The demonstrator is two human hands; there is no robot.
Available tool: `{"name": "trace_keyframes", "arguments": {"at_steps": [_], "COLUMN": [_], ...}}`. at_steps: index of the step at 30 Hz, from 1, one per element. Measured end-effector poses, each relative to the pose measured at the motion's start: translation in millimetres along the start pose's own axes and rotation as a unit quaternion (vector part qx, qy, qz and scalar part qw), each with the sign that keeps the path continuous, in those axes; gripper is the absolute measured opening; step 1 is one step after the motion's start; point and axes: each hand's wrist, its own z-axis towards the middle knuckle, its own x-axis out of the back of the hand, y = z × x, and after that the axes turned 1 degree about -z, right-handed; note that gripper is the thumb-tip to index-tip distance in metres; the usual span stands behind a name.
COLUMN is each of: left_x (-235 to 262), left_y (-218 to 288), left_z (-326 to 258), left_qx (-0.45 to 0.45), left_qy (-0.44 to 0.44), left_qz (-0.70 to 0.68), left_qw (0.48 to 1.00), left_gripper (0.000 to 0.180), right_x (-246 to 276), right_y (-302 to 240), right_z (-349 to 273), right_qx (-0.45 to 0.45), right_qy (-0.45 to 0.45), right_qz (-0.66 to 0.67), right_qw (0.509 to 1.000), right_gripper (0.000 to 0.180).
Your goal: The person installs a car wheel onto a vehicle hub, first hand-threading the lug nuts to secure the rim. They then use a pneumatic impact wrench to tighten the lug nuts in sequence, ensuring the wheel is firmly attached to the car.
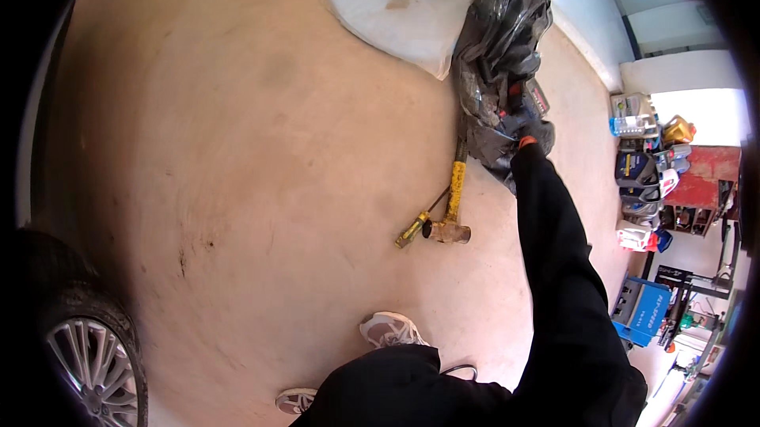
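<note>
Right hand (529, 140): we clutch the black plastic bag (499, 55); grip closed
Left hand: unseen
Bag: we judge it soft, slippery; grasp gathered folds
Nearby: hammer (451, 205)

Left hand unseen; wheel (95, 364) cropped

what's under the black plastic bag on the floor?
The yellow handle of the hammer runs under the black bag's lower edge. The right hand is at the bag; anything else beneath or inside is covered.

Right of the black plastic bag (499, 39) stand blue and grey oil canisters (643, 170) by a red shelf (701, 189); a blue box (640, 310) sits below them.
</note>
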Motion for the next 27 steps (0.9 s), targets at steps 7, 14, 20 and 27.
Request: {"name": "trace_keyframes", "arguments": {"at_steps": [7, 14, 20, 27], "left_x": [16.7, 37.0, 68.3, 35.1], "left_y": [-39.6, -59.3, -20.8, 88.9], "left_z": [16.4, 12.1, -16.9, -23.0], "left_qx": [0.062, 0.068, -0.148, -0.163], "left_qy": [0.012, 0.013, 0.260, 0.018], "left_qz": [-0.095, -0.099, 0.472, -0.141], "left_qw": [0.993, 0.993, 0.829, 0.976], "left_gripper": [0.026, 0.036, 0.047, 0.036], "right_x": [-120.0, -85.6, 27.7, 144.2], "right_y": [44.9, 49.9, -34.0, -221.2], "right_z": [88.2, 34.0, -72.3, -187.2], "right_qx": [-0.016, -0.059, -0.079, 0.477], "right_qy": [-0.121, -0.292, -0.203, -0.088], "right_qz": [0.127, 0.503, 0.608, 0.337], "right_qw": [0.984, 0.811, 0.764, 0.807], "right_gripper": [0.028, 0.029, 0.032, 0.039]}}
